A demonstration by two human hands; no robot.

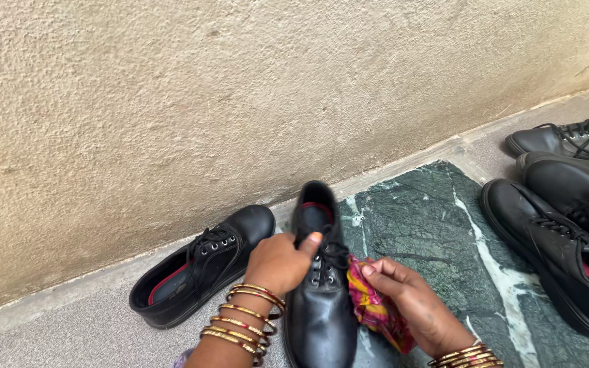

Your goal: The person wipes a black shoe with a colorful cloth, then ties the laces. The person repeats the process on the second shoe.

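- Against a rough plastered wall (172, 102), a person sits over a green marble slab (438, 225) let into the grey floor, both hands on one black lace-up shoe (320, 300).
- Left hand (279, 262), bangles on the wrist, closes round the shoe at the laces, thumb hooked over the tongue; the hold seems meant to steady the shoe, toe toward the person, heel toward the wall.
- Right hand (410, 303) pinches a bunched pink-and-yellow cloth (375, 310) and presses it to the shoe's right flank, just below the eyelets.
- Held shoe sits at the slab's left edge, clamped between the two hands.
- Left of the slab, touching the held shoe's heel end, its apparent mate (199, 269) lies on the floor, red lining showing.
- Right of the slab, three more black shoes (567, 204) wait together, overlapping its far edge.
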